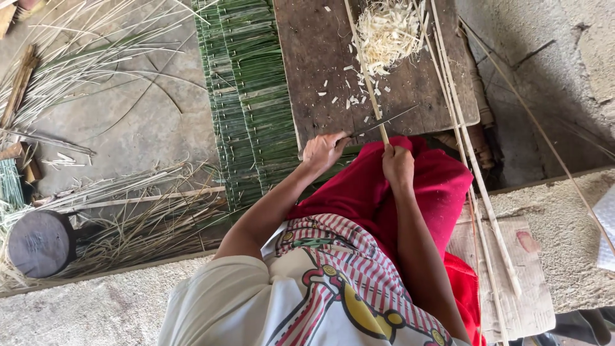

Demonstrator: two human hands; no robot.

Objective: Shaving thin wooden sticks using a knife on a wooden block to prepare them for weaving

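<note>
Far left: round dark metal disc [40, 243] on the ground, sitting in a loose scatter of dry pale strips [128, 224]; more thin strips fan out across the concrete floor [147, 128] up top. Next right: mat of green strips [250, 96], laid flat, running from the top edge down to the knees, its right edge tucked under the wooden board [314, 57]. Board is dark, worn, speckled with pale chips; heap of pale shavings [387, 29] at its far end. Left hand [323, 150] at the board's near edge, fingers curled tight round the handle of a thin knife [384, 122]; blade angles up and right across the board and meets the bamboo strip [365, 70]. Right hand [398, 165] just beside it, fist closed round the near end of the same strip; strip runs from that fist up over the board, past the shavings, to the top edge. Hands close together, not touching. Both sit over the lap, red cloth [435, 186] below them, striped patterned shirt nearer the camera. Right of the hands: several long bamboo slats [477, 166] lean diagonally from the top of the board down past the red cloth onto a pale plank [525, 301]. Far right: rough concrete wall and ledge [564, 230], one thin stick crossing it.
</note>
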